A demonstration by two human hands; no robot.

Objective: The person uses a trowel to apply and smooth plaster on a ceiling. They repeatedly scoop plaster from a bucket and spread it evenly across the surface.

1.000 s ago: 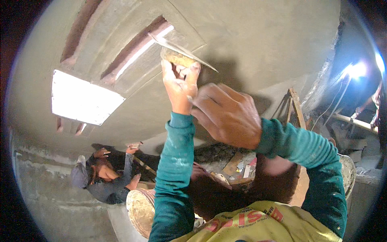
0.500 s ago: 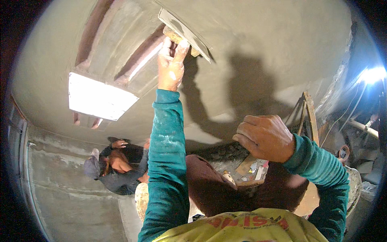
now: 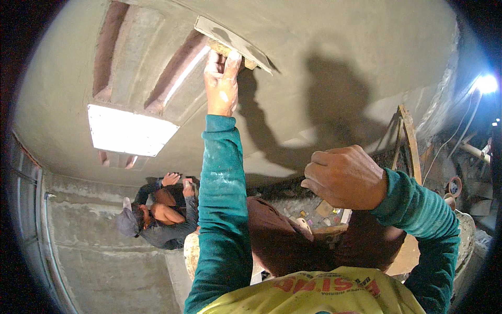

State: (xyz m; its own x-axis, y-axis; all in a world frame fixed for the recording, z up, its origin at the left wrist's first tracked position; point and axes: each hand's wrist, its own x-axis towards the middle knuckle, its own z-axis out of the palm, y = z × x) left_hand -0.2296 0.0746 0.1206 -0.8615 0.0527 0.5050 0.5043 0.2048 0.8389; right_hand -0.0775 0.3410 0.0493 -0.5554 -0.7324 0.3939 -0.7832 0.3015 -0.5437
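My left hand (image 3: 221,83), its arm stretched up in a teal sleeve, grips the yellowish block handle of a plastering trowel (image 3: 233,38). The trowel's thin flat plate lies tilted against, or very near, the grey plastered wall (image 3: 293,31), beside a recessed groove (image 3: 175,70). Plaster smears mark the fingers. My right hand (image 3: 342,177) hangs in front of my knees, fingers curled into a loose fist, with nothing visible in it. It is apart from the wall.
Lower left, a co-worker (image 3: 167,212) in a cap crouches by the wall, hands raised. A bright rectangular opening (image 3: 130,131) lies left of my arm. At right stand a wooden frame (image 3: 409,141) and a bright lamp (image 3: 486,83) with cables. Rubble (image 3: 314,209) covers the ground between my knees.
The view has shifted slightly. My left hand stays on the trowel near the groove, and my right hand remains curled. The co-worker's hands have shifted along the wall.
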